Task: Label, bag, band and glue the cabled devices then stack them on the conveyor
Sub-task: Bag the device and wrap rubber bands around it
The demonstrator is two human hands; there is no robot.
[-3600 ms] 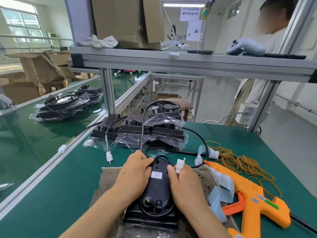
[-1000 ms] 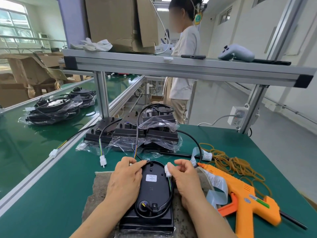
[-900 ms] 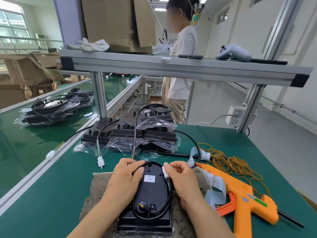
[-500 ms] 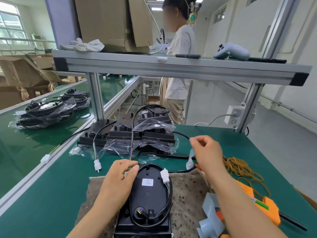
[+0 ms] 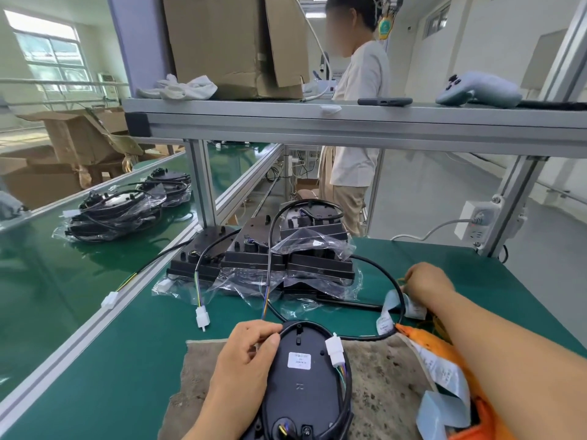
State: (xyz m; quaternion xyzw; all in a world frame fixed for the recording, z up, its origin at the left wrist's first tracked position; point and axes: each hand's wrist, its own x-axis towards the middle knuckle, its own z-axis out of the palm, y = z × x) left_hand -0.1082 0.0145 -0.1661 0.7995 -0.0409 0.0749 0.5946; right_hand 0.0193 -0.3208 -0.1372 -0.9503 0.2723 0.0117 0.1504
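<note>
Black plastic device (image 5: 301,385) is lying flat on a brown mat (image 5: 381,385) at the near edge of the table (image 5: 143,360), its cable (image 5: 348,379) looping round the rim and a white connector (image 5: 333,352) resting on top. Left grip (image 5: 244,366) is curling round the device's left rim, pinning the cable there. Right grip (image 5: 425,282) is hovering further out, beyond an orange glue gun (image 5: 425,341) and a label strip (image 5: 444,373), fingers curled down at the rubber bands (image 5: 437,323); whether it is pinching one I cannot tell. Beyond, bagged devices (image 5: 286,258) are sitting mid-table, and bagged stacks (image 5: 111,214) are lying on the green conveyor (image 5: 47,281) to the left
</note>
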